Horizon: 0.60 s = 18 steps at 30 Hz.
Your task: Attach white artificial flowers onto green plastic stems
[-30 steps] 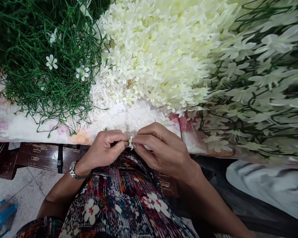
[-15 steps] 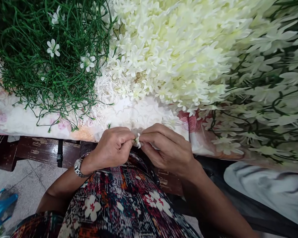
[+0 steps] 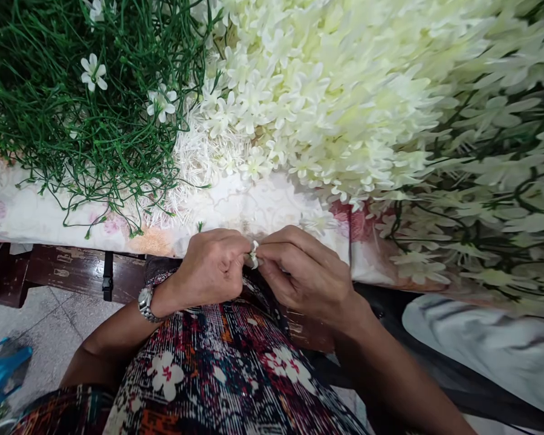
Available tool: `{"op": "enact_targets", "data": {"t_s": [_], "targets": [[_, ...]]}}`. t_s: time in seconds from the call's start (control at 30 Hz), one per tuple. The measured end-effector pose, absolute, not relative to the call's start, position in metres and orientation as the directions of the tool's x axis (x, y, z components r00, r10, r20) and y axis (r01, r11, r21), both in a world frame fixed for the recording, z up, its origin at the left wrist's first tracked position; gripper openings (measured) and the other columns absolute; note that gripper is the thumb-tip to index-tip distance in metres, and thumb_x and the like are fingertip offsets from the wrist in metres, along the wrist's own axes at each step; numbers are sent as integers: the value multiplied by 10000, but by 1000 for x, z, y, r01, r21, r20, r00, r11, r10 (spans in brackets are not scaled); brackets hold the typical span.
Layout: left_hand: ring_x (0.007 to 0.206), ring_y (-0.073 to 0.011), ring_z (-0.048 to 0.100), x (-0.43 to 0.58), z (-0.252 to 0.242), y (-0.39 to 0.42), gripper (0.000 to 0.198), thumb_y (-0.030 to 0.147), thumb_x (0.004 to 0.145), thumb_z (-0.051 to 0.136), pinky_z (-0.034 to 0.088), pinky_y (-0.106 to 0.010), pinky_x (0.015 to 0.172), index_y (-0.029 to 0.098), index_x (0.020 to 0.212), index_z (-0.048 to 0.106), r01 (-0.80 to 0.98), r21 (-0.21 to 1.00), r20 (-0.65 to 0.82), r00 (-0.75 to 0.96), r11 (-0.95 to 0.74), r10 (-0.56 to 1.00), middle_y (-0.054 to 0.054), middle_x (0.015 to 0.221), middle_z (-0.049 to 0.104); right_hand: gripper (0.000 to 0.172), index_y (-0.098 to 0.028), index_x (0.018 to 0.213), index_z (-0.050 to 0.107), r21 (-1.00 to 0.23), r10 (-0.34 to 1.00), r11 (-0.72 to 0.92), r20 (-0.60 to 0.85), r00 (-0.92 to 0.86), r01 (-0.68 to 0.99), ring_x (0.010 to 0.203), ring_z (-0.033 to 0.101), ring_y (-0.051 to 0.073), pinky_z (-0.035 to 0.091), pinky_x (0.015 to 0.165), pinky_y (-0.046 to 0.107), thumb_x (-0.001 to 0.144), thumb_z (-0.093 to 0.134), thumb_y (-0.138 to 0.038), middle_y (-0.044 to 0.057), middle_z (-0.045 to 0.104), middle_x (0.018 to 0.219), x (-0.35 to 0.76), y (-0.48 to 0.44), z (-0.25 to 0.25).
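Observation:
Between my fingertips, just off the table's front edge, is a small white artificial flower (image 3: pixel 254 255). My left hand (image 3: pixel 213 264) is closed in a pinch at the flower's left side, its grip mostly hidden by the curled fingers; a green stem tip (image 3: pixel 200 226) shows just above that hand. My right hand (image 3: pixel 306 269) pinches the flower's petals from the right with thumb and fingers. Beyond my hands lie a heap of green plastic stems (image 3: pixel 95 133) and a large pile of cream-white artificial petals (image 3: pixel 326 96).
White thread-like pieces (image 3: pixel 194 157) lie between the two heaps on the flowered tablecloth (image 3: pixel 272 202). Finished-looking white flowers on stems (image 3: pixel 494 199) fill the right side. A blue plastic stool (image 3: pixel 2 371) stands on the floor at lower left.
Both hands stay together at nearly the same place, and the small flower has turned slightly between the fingers. The view has shifted a little.

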<state>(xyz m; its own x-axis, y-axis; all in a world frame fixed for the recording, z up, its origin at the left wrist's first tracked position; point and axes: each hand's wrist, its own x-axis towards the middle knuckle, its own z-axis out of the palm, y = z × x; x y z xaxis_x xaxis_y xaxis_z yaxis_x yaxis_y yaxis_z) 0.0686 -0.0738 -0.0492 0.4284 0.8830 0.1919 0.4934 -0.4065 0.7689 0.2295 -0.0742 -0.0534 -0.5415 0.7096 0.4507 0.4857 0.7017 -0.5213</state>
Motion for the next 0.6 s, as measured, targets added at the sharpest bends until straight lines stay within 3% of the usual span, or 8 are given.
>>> {"op": "enact_targets", "data": {"t_s": [0.23, 0.43, 0.6], "targets": [[509, -92, 381, 68, -51, -73, 184, 60, 679, 374, 304, -238, 492, 155, 529, 423, 508, 762, 166, 446, -402, 880, 21, 510, 393, 154, -163, 846, 499, -492, 697, 715, 442, -565, 497, 705, 495, 118, 459, 601, 249, 750, 481, -43, 38, 519, 735, 231, -74, -54], [570, -84, 463, 63, -43, -72, 194, 76, 761, 396, 372, -206, 528, 136, 653, 545, 441, 831, 93, 490, -338, 867, 7, 587, 500, 181, -177, 871, 518, -577, 737, 672, 462, -494, 464, 704, 518, 102, 459, 597, 234, 741, 521, -52, 23, 530, 760, 235, -72, -53], [585, -99, 480, 62, -38, -74, 187, 85, 773, 411, 398, -221, 545, 137, 679, 564, 454, 801, 169, 454, -391, 875, -5, 588, 531, 216, -195, 884, 531, -602, 749, 661, 490, -446, 448, 697, 521, 103, 461, 584, 240, 724, 536, -50, 14, 530, 773, 235, -73, -52]]}}
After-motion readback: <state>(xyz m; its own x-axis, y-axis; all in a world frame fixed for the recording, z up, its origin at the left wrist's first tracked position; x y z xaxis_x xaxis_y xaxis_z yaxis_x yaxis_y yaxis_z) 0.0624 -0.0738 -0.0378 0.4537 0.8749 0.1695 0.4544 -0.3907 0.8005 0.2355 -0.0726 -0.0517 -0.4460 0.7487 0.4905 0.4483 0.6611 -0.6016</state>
